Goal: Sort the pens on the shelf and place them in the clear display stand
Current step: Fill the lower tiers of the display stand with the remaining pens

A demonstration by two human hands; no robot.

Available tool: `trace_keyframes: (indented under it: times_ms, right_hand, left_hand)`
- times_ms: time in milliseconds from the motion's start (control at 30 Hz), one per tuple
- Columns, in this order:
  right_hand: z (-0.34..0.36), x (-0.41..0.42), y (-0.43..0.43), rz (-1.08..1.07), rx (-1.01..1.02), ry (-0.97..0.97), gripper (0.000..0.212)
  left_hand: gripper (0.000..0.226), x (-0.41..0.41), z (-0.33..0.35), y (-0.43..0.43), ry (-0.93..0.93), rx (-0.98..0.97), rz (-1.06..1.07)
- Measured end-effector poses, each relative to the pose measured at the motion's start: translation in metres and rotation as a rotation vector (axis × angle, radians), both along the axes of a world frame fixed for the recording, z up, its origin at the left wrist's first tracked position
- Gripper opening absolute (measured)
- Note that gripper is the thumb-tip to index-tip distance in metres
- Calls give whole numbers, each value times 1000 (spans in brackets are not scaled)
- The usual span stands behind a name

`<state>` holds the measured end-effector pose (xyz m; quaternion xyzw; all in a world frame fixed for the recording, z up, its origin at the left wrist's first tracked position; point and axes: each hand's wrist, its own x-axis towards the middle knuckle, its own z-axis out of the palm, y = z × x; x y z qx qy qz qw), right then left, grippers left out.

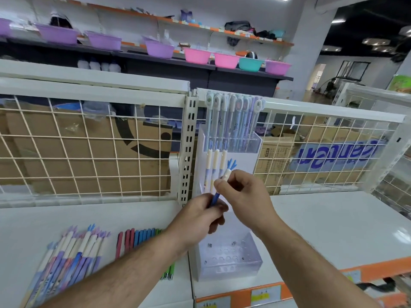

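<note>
The clear display stand [251,156] stands upright on the white shelf [333,230] against the wire grid. Its top tier holds several pastel pens [233,116]; the middle tier holds three pens with cream caps [215,161]. The bottom tier [229,256] shows bare holes. Both hands hold one blue pen with a cream cap and blue ears [226,174] in front of the middle tier: my left hand [198,218] grips its lower barrel, my right hand [244,192] pinches the cap end. A heap of similar pens [73,252] and a row of red, blue and green pens [142,238] lie at the lower left.
A white wire-grid back panel [89,152] with a slotted upright post [189,147] runs behind the shelf, with cardboard boxes [66,138] behind it. Coloured plastic basins [198,55] line a far shelf. Orange price strips [255,296] edge the shelf front.
</note>
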<state>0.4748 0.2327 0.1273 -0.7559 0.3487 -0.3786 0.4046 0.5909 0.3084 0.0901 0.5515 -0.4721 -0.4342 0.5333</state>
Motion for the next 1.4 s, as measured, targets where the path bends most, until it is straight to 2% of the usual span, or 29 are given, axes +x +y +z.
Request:
trace_keyframes:
  times_ms: [167,333,433,633,733,967,1400]
  right_hand:
    - [2,-11,-1,140,55,134,17]
    - [10,-14,-23,-84,179,-136,17]
    - [13,-14,-38,-222,143,-177,17]
    - [9,-5,-59,-300,-66,64,10]
    - [4,1,-62,-265,-156,186,8]
    - [-8,12,-67,-217,-291,450,16]
    - [-14,4,-60,-237,-290,499,19]
  left_hand:
    - [22,-1,0,0,-30,-11,36]
    - [12,6,-3,-2,-59,-3,126]
    - [14,14,-6,-2,-138,-37,215]
    - [14,26,-11,3,-528,-169,316]
    - [18,29,-14,3,-636,-150,300]
    - [20,31,-20,4,-660,-116,277]
    - [16,31,-19,2,-629,-128,296]
